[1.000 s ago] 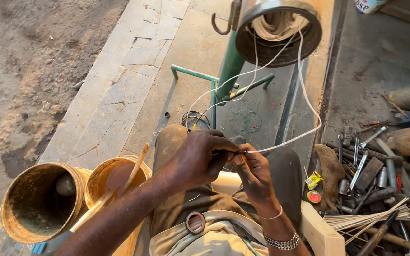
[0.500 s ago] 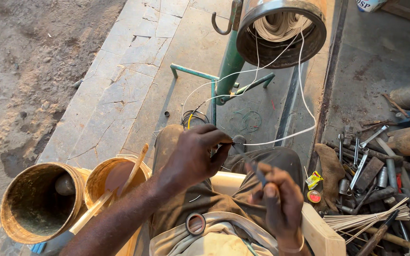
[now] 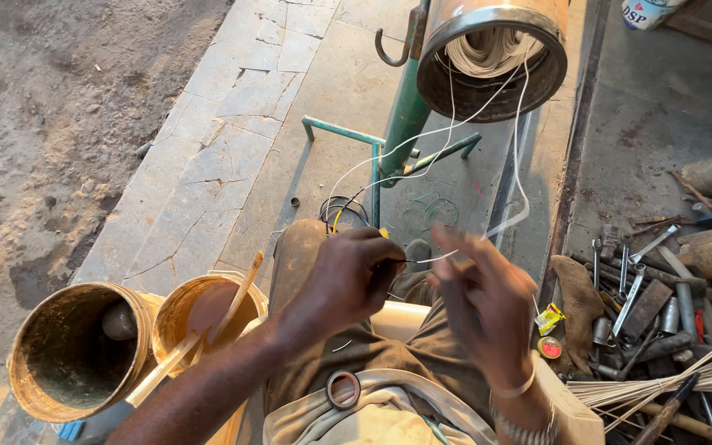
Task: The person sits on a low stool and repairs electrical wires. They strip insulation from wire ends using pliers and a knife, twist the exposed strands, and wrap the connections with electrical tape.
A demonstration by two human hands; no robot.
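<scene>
**A:** Where were your hands at that moment?

**B:** Your left hand [image 3: 348,280] was curled over your lap, its fingertips pinched on a thin white wire [image 3: 447,255]; your right hand [image 3: 484,309] was lifted just beside it, blurred, fingers loosely bent; I could not tell whether it gripped the wire or only brushed it.

**A:** And the wire itself?

**B:** It ran from your left fingertips across toward your right hand, then rose in a long loop to the metal cylinder [image 3: 492,58] on the green stand [image 3: 405,124]; pale wire was packed inside that cylinder, and several strands hung from its mouth; the stand stood on the paved floor [image 3: 232,148] ahead of your knees.

**A:** What else lay round you?

**B:** A roll of tape [image 3: 343,389] rested on the cloth in your lap; two rusty-looking buckets [image 3: 138,338] stood touching each other by your left arm, a wooden stick [image 3: 199,334] leaning out of the nearer one; to your right was a heap of spanners and metal tools [image 3: 653,305] on the floor, with a bundle of thin pale sticks [image 3: 661,387] lying across its near edge; a bracelet [image 3: 525,428] circled your right wrist.
</scene>
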